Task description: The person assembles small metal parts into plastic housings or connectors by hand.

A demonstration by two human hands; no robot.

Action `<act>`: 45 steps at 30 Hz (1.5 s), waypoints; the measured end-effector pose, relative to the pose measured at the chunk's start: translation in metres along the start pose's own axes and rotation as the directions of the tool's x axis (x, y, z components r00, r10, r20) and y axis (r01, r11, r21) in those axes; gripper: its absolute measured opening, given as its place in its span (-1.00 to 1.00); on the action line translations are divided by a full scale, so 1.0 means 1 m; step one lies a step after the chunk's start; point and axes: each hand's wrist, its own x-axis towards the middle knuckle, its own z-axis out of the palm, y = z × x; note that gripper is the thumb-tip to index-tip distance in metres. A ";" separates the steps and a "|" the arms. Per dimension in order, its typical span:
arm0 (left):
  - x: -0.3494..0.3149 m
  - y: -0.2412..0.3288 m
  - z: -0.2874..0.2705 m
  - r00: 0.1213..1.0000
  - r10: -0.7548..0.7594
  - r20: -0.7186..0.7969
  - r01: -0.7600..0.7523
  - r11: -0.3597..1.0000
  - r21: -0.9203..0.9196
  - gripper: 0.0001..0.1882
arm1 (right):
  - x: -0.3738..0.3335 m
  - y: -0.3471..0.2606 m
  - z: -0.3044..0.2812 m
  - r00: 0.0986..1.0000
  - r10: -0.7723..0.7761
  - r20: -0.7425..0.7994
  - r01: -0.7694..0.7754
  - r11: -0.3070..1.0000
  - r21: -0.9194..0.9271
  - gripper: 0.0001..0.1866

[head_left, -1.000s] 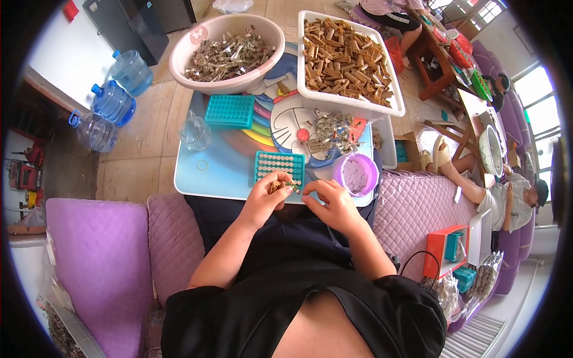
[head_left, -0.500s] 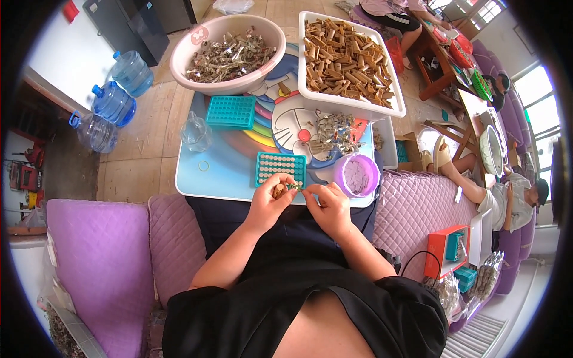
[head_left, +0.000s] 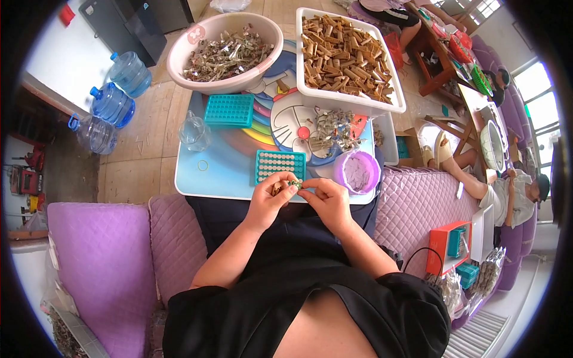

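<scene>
Above the table's near edge my left hand (head_left: 274, 196) is closed around a small brown piece (head_left: 277, 189). Its thumb and forefinger pinch a tiny green and metallic piece (head_left: 295, 184). My right hand (head_left: 327, 201) is closed too, its fingertips meeting at that same piece from the right. Just beyond my left hand lies a teal tray (head_left: 258, 160) with rows of round pale ends in its holes. To the right of it stands a purple tub (head_left: 375, 175) holding small whitish slips. A loose heap of shiny metallic strips (head_left: 334, 129) lies beyond the tub.
A pink basin (head_left: 173, 70) of metallic strips and a white bin (head_left: 300, 56) of brown tube-like pieces stand at the back. A second teal tray (head_left: 228, 111), a clear jug (head_left: 194, 133) and a rubber band (head_left: 203, 165) are on the left. Another person (head_left: 507, 194) sits far right.
My right hand has shifted slightly left and down, its fingers closer to my left fingertips. Otherwise the view has only shifted a little.
</scene>
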 end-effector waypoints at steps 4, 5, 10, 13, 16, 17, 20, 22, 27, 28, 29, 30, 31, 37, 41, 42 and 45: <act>0.001 -0.003 0.002 0.997 -0.075 -0.012 0.073 0.986 -0.150 -0.85 | 0.000 0.002 0.003 0.998 0.059 -0.014 -0.059 0.998 0.023 -0.87; 0.001 -0.003 0.004 0.997 -0.075 -0.012 0.072 0.986 -0.149 -0.85 | -0.002 0.004 0.005 0.996 0.090 -0.026 -0.089 0.996 0.025 -0.87; 0.004 -0.009 0.005 0.960 -0.278 0.035 0.267 0.867 -0.421 -0.88 | -0.006 0.008 0.013 0.994 0.059 -0.087 -0.058 0.998 0.013 -0.88; 0.003 -0.008 0.005 0.951 -0.308 -0.003 0.278 0.864 -0.419 -0.88 | -0.005 0.008 0.010 0.996 0.086 -0.036 -0.087 0.996 -0.010 -0.86; 0.003 -0.010 0.000 0.953 -0.301 -0.022 0.271 0.886 -0.376 -0.87 | -0.001 0.013 0.008 0.993 0.105 0.061 -0.111 0.989 0.102 -0.84; 0.003 -0.010 0.000 0.954 -0.300 -0.022 0.270 0.886 -0.377 -0.87 | 0.001 0.015 0.007 0.992 0.081 0.093 -0.101 0.967 0.234 -0.83; 0.001 -0.006 0.001 0.962 -0.259 -0.084 0.239 0.951 -0.197 -0.86 | 0.005 0.018 -0.002 0.875 0.288 0.389 -0.478 0.635 0.606 -0.84; 0.000 -0.002 0.003 0.976 -0.187 -0.114 0.182 0.982 -0.049 -0.86 | 0.008 0.022 -0.005 0.859 0.279 0.430 -0.504 0.613 0.609 -0.86; 0.000 -0.002 -0.002 0.997 -0.079 -0.019 0.080 0.995 0.061 -0.84 | 0.013 0.023 -0.014 0.739 0.305 0.601 -0.670 0.425 0.608 -0.88; 0.000 -0.002 -0.002 0.996 -0.091 -0.002 0.091 0.993 0.076 -0.82 | 0.013 0.024 -0.016 0.738 0.306 0.601 -0.671 0.424 0.608 -0.88; 0.000 -0.002 -0.002 0.996 -0.092 -0.003 0.092 0.993 0.076 -0.82 | 0.014 0.026 -0.017 0.693 0.287 0.661 -0.719 0.339 0.607 -0.88; 0.000 -0.001 -0.001 0.997 -0.073 0.009 0.073 0.997 0.033 -0.81 | 0.014 0.027 -0.018 0.646 0.261 0.717 -0.763 0.251 0.596 -0.88; 0.000 -0.001 0.000 0.998 -0.056 0.022 0.056 0.998 -0.011 -0.79 | 0.013 0.029 -0.017 0.646 0.262 0.717 -0.763 0.249 0.596 -0.88; 0.000 0.006 -0.008 0.990 -0.140 0.024 0.141 0.990 -0.031 -0.71 | 0.009 0.037 -0.013 0.615 0.143 0.775 -0.783 0.001 0.622 -0.87; 0.004 -0.005 -0.019 0.981 -0.094 0.172 0.171 0.838 -0.518 -0.67 | 0.007 0.033 -0.007 0.741 0.268 0.616 -0.651 0.060 0.757 -0.88; 0.003 -0.007 -0.015 0.991 -0.059 0.121 0.109 0.879 -0.464 -0.68 | 0.005 0.033 -0.005 0.781 0.300 0.548 -0.602 0.127 0.788 -0.89; 0.003 -0.006 0.000 1.000 0.008 0.020 0.000 0.938 -0.348 -0.68 | 0.001 0.028 0.001 0.874 0.280 0.397 -0.485 0.466 0.740 -0.90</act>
